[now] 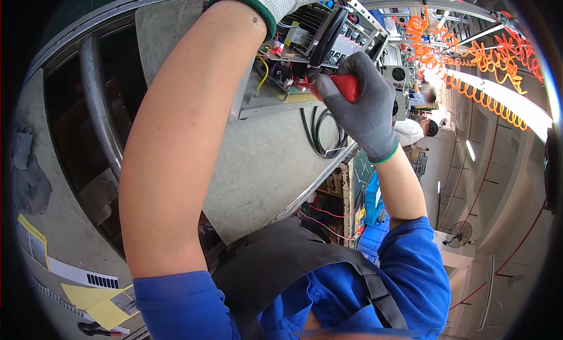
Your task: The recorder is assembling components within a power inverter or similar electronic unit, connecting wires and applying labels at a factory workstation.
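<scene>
My left hand, in a white knit glove (281, 1) with a green cuff, reaches across the top edge over an open metal-cased electrical unit (249, 108). Its fingers lie out of the picture. My right hand (366, 99), in a grey glove, is wrapped round a red-handled tool (346, 86) at the unit's near right side. The tool's working end is hard to make out among the wires. Inside the unit are circuit boards (346, 49), a thick black cable or strap (328, 38) and a yellow wire (262, 76).
The unit rests on a grey workbench (252, 164). Coiled black cable (321, 134) lies beside it. Papers (105, 299) and dark-handled pliers (97, 329) are at lower left. Blue bins (372, 237) stand at right, below orange coiled hoses (469, 64). Another person (410, 130) is beyond.
</scene>
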A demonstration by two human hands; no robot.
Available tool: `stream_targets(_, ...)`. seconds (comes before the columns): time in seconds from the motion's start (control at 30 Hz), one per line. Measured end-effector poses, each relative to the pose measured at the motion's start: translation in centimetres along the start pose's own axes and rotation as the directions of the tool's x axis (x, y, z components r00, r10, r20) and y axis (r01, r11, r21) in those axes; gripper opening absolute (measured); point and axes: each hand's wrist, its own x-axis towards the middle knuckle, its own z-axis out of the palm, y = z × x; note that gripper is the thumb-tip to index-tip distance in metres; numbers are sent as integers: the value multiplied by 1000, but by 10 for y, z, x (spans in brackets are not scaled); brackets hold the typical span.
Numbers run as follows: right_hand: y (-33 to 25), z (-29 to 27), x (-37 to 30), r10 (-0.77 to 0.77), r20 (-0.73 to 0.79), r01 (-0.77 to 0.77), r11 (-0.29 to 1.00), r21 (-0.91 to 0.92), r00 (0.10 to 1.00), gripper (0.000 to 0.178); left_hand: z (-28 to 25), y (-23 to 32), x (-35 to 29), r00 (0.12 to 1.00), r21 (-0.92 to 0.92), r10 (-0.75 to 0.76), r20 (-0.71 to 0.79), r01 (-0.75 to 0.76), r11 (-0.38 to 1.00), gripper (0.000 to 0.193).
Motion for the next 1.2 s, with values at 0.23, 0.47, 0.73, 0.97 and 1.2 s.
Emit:
stream_targets(0.23,0,-5,-7,-19,-62,22,999,43,998,27,8,-5,-2,987,230,161,-29,-150,962,35)
stream_targets(0.47,3,-10,-6,44,-55,-39,995,87,998,27,-3,7,-1,992,-200,-126,-12,121,972,46)
stream_targets(0.73,5,-10,-11,23,-53,-18,996,87,998,27,-8,8,-2,989,-229,-150,8,148,962,50)
stream_targets(0.97,13,-11,-18,42,-86,-32,993,116,995,28,-2,5,0,979,-268,-205,-10,195,943,48)
stream_targets(1.2,48,-5,-34,120,-235,-61,968,243,965,30,-10,10,-8,989,-221,-134,-60,118,968,49)
